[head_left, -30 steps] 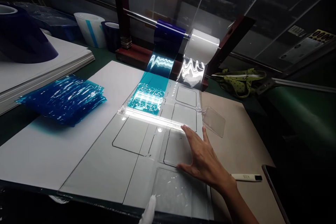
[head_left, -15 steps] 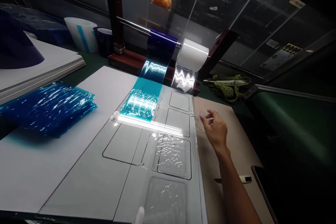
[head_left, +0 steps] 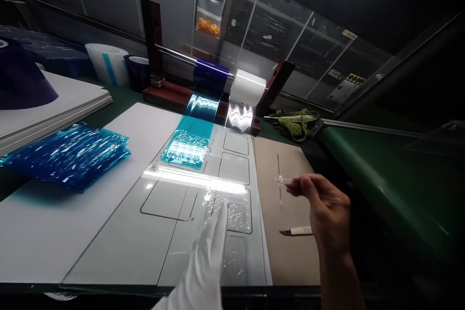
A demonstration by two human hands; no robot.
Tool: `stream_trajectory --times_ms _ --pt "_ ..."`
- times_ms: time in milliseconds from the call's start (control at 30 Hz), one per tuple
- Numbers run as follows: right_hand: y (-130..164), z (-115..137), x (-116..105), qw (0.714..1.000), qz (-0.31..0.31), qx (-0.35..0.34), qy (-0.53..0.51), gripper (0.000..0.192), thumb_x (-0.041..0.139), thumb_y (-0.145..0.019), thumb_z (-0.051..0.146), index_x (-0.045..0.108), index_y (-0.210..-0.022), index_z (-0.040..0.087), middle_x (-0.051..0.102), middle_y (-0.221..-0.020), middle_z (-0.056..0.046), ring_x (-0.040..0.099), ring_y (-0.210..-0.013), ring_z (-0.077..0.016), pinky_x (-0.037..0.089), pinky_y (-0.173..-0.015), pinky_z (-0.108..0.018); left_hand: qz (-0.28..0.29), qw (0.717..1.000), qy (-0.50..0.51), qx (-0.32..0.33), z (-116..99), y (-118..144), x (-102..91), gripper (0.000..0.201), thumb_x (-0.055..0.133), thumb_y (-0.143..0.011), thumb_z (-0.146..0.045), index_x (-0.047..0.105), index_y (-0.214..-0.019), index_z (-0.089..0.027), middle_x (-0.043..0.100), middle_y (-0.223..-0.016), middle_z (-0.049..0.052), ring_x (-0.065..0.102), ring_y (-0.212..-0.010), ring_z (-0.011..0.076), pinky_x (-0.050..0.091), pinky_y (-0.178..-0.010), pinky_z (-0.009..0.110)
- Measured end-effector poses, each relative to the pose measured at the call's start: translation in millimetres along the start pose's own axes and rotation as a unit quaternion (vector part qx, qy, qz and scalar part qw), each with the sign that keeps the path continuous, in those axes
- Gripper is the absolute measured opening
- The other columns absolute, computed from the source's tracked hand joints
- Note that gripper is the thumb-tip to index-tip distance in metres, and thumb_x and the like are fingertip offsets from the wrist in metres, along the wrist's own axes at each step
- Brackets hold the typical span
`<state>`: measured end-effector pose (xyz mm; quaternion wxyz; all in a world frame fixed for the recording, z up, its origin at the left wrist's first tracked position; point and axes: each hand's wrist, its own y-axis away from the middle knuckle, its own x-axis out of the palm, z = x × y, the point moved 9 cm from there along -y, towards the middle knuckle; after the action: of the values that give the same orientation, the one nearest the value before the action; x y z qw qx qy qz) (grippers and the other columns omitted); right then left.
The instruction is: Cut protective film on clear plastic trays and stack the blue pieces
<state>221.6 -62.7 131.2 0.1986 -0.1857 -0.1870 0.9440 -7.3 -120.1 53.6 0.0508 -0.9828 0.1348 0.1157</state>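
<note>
Clear plastic piece [head_left: 279, 180], seen edge-on, pinched betw. thumb & fingertips of bare right hand [head_left: 329, 210], held above brown board [head_left: 290, 261] w/ a white knife [head_left: 296, 231] lying on it. Left hand [head_left: 207, 256], white-gloved, fingers straight & together, lies over clear template sheet [head_left: 163, 232].

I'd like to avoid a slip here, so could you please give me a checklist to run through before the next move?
1. Right hand pinches the clear plate at one edge, seen edge-on: ok.
2. Gloved left hand is over the template sheet; whether it touches: cannot tell.
3. Film-covered plate sits in its outlined slot: ok.
4. Craft knife lies on the brown board, apart from both hands: ok.
5. Blue film from the roll lies flat on the sheet: ok.
</note>
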Motion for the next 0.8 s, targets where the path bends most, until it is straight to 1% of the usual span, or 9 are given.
stream_trajectory --times_ms 100,233,300,367,433,533,633,700,800 --pt "47.3 19.4 -6.7 0.987 0.016 0.033 -0.159 0.010 0.067 -0.085 0.031 0.071 -0.081 0.024 0.068 -0.064 -0.001 0.066 -0.056 -0.0143 0.056 -0.053 -0.025 -0.034 0.992 -0.115 0.046 -11.4 -10.8 17.3 0.108 0.070 -0.067 -0.054 0.009 -0.151 -0.024 0.033 -0.150 0.015 0.021 -0.141 0.0424 0.034 -0.103 0.067" --pt "91.7 6.8 -6.6 0.962 0.055 0.103 -0.248 0.018 0.062 -0.088 0.037 0.072 -0.078 0.026 0.066 -0.058 -0.002 0.064 -0.052 -0.0156 0.055 -0.049 -0.027 -0.043 0.960 -0.241 0.137 -33.4 -2.8 38.1 0.125 0.071 -0.059 -0.063 -0.001 -0.151 -0.019 0.020 -0.155 0.019 0.018 -0.141 0.0444 0.028 -0.107 0.066" --pt "100.6 -2.9 -22.1 0.976 0.022 0.097 -0.196 0.026 0.055 -0.090 0.041 0.074 -0.081 0.025 0.071 -0.071 -0.006 0.067 -0.062 -0.0183 0.056 -0.056 -0.030 -0.056 0.930 -0.318 0.177 -44.5 5.1 42.7 0.125 0.071 -0.058 -0.062 -0.002 -0.151 -0.020 0.023 -0.154 0.018 0.023 -0.140 0.0423 0.027 -0.109 0.063" --pt "105.4 -6.3 -40.5 0.993 -0.024 0.075 -0.086 0.034 0.050 -0.092 0.045 0.075 -0.087 0.024 0.071 -0.085 -0.008 0.065 -0.071 -0.0190 0.053 -0.060 -0.029 -0.068 0.911 -0.371 0.167 -48.4 9.0 42.8 0.128 0.077 -0.050 -0.052 0.003 -0.150 -0.023 0.032 -0.148 0.016 0.031 -0.135 0.0427 0.029 -0.107 0.062" --pt "109.9 -6.4 -44.8 0.997 -0.024 0.080 -0.001 0.039 0.046 -0.092 0.050 0.074 -0.095 0.022 0.067 -0.079 -0.006 0.060 -0.066 -0.0169 0.047 -0.057 -0.027 -0.071 0.896 -0.415 0.140 -48.6 9.6 42.4 0.127 0.080 -0.042 -0.040 0.013 -0.149 -0.026 0.038 -0.140 0.016 0.040 -0.124 0.0440 0.035 -0.101 0.061" --pt "118.6 -8.7 -22.6 0.987 0.062 0.145 0.000 0.047 0.042 -0.092 0.055 0.069 -0.101 0.018 0.049 -0.055 0.002 0.047 -0.050 -0.0132 0.038 -0.050 -0.025 -0.069 0.880 -0.451 0.135 -50.8 9.1 43.4 0.116 0.076 -0.045 -0.037 0.022 -0.146 -0.024 0.040 -0.130 0.018 0.043 -0.113 0.0437 0.043 -0.088 0.057" --pt "123.4 -5.2 -3.7 0.981 0.103 0.167 -0.004 0.047 0.039 -0.094 0.054 0.065 -0.086 0.016 0.033 -0.049 0.007 0.034 -0.044 -0.0099 0.028 -0.044 -0.023 -0.044 0.877 -0.455 0.151 -55.2 7.4 45.6 0.109 0.070 -0.049 -0.039 0.023 -0.146 -0.022 0.041 -0.127 0.019 0.044 -0.107 0.0413 0.045 -0.080 0.052" --pt "122.4 0.5 0.8 0.985 0.107 0.132 0.040 0.044 0.037 -0.097 0.048 0.062 -0.078 0.017 0.029 -0.049 0.008 0.031 -0.042 -0.0092 0.025 -0.043 -0.023 -0.020 0.866 -0.476 0.149 -58.4 5.6 47.7 0.104 0.068 -0.050 -0.041 0.028 -0.144 -0.019 0.046 -0.120 0.018 0.047 -0.099 0.0367 0.044 -0.078 0.048" --pt "121.8 18.5 5.0 0.975 0.104 0.012 0.195 0.038 0.034 -0.099 0.034 0.059 -0.075 0.018 0.042 -0.051 0.005 0.041 -0.043 -0.0103 0.028 -0.047 -0.025 0.017 0.822 -0.557 0.117 -58.8 2.6 52.9 0.090 0.066 -0.051 -0.046 0.046 -0.133 -0.013 0.052 -0.106 0.017 0.049 -0.085 0.0330 0.042 -0.073 0.048"
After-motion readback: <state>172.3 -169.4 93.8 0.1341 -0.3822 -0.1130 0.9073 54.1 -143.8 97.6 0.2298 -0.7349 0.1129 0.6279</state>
